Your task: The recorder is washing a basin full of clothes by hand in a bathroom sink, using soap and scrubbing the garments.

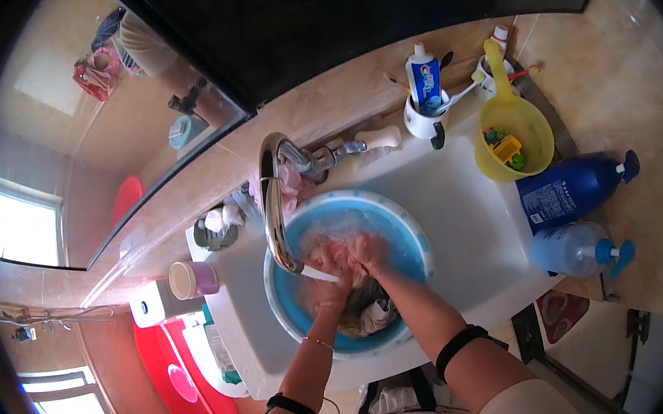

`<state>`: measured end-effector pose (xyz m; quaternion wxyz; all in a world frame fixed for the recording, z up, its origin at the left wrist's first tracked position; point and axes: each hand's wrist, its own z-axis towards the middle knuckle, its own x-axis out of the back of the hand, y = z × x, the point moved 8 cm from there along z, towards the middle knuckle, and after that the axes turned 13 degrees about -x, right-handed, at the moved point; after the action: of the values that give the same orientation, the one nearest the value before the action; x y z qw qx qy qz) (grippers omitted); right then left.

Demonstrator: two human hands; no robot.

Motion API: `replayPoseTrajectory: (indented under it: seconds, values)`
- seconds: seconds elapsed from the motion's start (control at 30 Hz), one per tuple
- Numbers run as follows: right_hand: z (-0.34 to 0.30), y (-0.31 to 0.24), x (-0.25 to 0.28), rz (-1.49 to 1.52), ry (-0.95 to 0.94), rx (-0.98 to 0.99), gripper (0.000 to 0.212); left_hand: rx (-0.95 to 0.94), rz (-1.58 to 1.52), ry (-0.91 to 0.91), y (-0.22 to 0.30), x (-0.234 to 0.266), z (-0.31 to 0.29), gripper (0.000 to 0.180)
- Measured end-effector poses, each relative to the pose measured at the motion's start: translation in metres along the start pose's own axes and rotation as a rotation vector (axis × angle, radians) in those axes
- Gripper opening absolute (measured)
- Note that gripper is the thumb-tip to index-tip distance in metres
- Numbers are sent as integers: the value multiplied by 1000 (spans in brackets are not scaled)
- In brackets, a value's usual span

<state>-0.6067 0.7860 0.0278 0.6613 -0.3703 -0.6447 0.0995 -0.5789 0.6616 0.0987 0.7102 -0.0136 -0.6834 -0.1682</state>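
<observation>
A blue basin (422, 238) with a pale spotted rim sits in the white sink, holding water and wet clothes. Water runs from the curved chrome faucet (273, 212) down onto my left hand (334, 287). That hand is closed on a wet pinkish cloth (337, 249), partly under foamy water. My right hand (369, 254), fingers curled, grips the same cloth close beside the left. Below my hands, nearer to me, lies a bunched dark and beige garment (375, 313) against the basin's near side. My fingertips are partly hidden by water and cloth.
On the right stand a yellow dipper (538, 122) with small toys, a dark blue pump bottle (570, 188) and a clear blue pump bottle (572, 250). A white cup (424, 124) holds toothpaste. Left are a purple-white cup (193, 280) and a red tub (165, 379).
</observation>
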Motion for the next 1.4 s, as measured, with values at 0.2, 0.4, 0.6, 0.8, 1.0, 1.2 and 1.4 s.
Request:
replayPoseTrajectory:
  seconds: [0.2,0.4,0.6,0.8,1.0,1.2,1.4]
  values:
    - [-12,-25,34,-161,11,-20,30,-186,-197,-108,-11,29,-20,66]
    - [-42,-39,189,0,451,65,44,334,30,274,-120,82,-113,71]
    - [-6,56,140,312,-163,-253,33,799,-1556,252,-126,-6,-123,37]
    - [-18,23,159,340,-231,-366,29,783,-1605,276,-119,54,-153,34]
    - [-35,-14,130,536,-346,-254,33,792,-1545,493,-132,137,-192,40]
    - [-87,-78,105,412,-449,-175,32,827,-1570,460,-158,161,-264,55]
    - [-92,-111,79,563,-725,-51,38,945,-1577,533,-151,165,-317,55]
